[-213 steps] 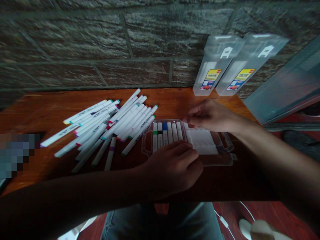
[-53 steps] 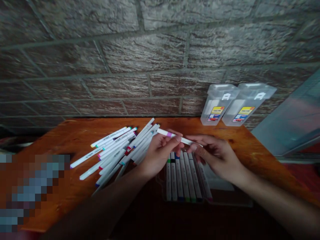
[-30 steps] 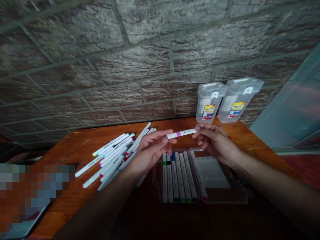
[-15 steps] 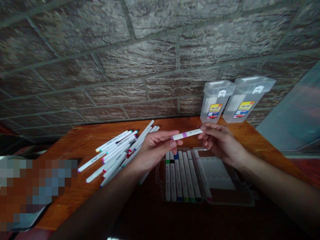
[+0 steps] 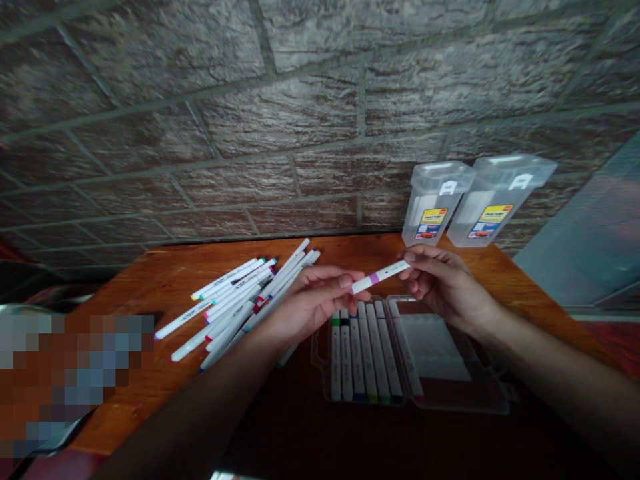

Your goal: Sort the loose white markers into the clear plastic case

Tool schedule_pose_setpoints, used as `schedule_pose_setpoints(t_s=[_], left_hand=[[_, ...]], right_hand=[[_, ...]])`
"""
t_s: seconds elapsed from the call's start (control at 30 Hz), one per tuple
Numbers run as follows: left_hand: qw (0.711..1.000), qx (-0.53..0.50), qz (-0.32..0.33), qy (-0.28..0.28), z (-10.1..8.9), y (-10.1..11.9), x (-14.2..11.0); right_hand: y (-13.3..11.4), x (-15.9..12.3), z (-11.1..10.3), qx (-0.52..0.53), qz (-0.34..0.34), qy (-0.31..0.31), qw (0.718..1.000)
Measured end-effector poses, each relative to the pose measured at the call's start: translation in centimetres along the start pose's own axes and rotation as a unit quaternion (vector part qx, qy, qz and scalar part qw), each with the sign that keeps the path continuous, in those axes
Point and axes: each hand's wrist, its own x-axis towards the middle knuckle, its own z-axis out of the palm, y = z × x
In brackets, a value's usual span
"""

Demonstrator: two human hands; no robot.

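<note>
Between my two hands is a white marker (image 5: 388, 272) with a purple band, tilted up toward the right. My right hand (image 5: 443, 277) pinches its right end between thumb and fingers. My left hand (image 5: 320, 293) holds the lower left end, its thumb against the tip and the other fingers behind the barrel. Below the hands lies an open clear plastic case (image 5: 460, 403). Several white markers (image 5: 367, 357) stand side by side in its left half, and one more marker (image 5: 406, 350) lies just right of the hinge. My left hand partly covers the tops of the row.
A loose pile of white markers (image 5: 235, 303) with coloured ends lies left of my left hand. Two upright clear plastic marker boxes (image 5: 425, 200) with yellow labels stand at the back right, against the stone wall (image 5: 320, 120). The wooden table (image 5: 135, 293) ends at the left.
The marker has tilted more steeply, its left end dropping. My left thumb has shifted to that end. The case and the pile look the same.
</note>
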Motion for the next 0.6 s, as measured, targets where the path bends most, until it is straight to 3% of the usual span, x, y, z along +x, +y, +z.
schedule_pose_setpoints(t_s=[0.23, 0.6], left_hand=[[1.0, -0.01, 0.001, 0.008, -0.14, -0.2, 0.09], [0.998, -0.002, 0.053, 0.025, 0.03, -0.13, 0.46]], right_hand=[[0.04, 0.1, -0.04, -0.005, -0.002, 0.0, 1.0], [0.01, 0.08, -0.07, -0.013, -0.005, 0.014, 1.0]])
